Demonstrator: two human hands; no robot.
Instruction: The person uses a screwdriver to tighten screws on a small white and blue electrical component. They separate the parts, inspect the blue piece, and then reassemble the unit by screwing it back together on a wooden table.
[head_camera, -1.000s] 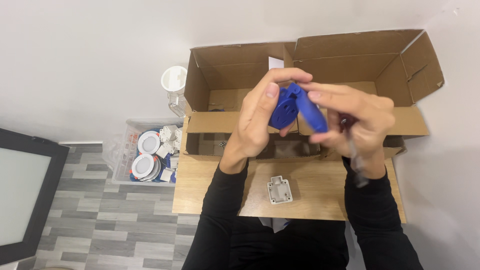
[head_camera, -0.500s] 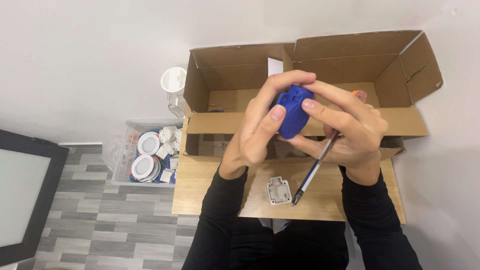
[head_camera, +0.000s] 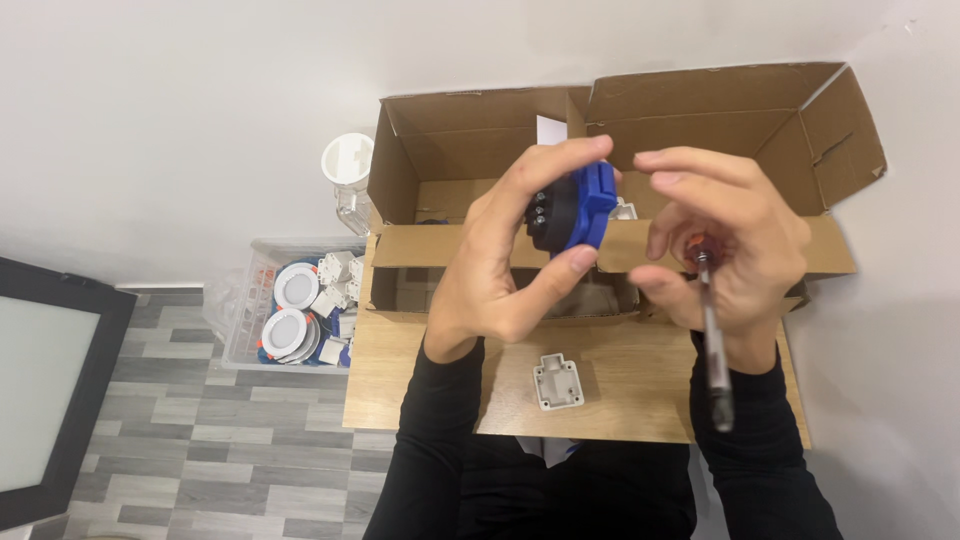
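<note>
My left hand (head_camera: 505, 260) holds a blue plastic part with a black insert (head_camera: 572, 208) up in front of the open cardboard box (head_camera: 480, 120), thumb below and fingers on top. Just to the right of it, my right hand (head_camera: 735, 240) has its fingers spread close to the part, not touching it. A screwdriver (head_camera: 713, 345) with a clear handle is tucked in that palm, its shaft pointing down toward me. On the wooden table (head_camera: 640, 390) below my hands lies a small grey housing (head_camera: 557, 383).
A second open cardboard box (head_camera: 790, 110) stands at the right against the white wall. A clear bin (head_camera: 245, 320) on the grey floor at the left holds round white fittings. A white cup-shaped object (head_camera: 347, 165) stands above the bin. A dark panel (head_camera: 50, 390) lies at far left.
My right hand has let go of the blue part and drawn away to the right. The left hand has turned the part, so its black side shows. The screwdriver swung closer to vertical.
</note>
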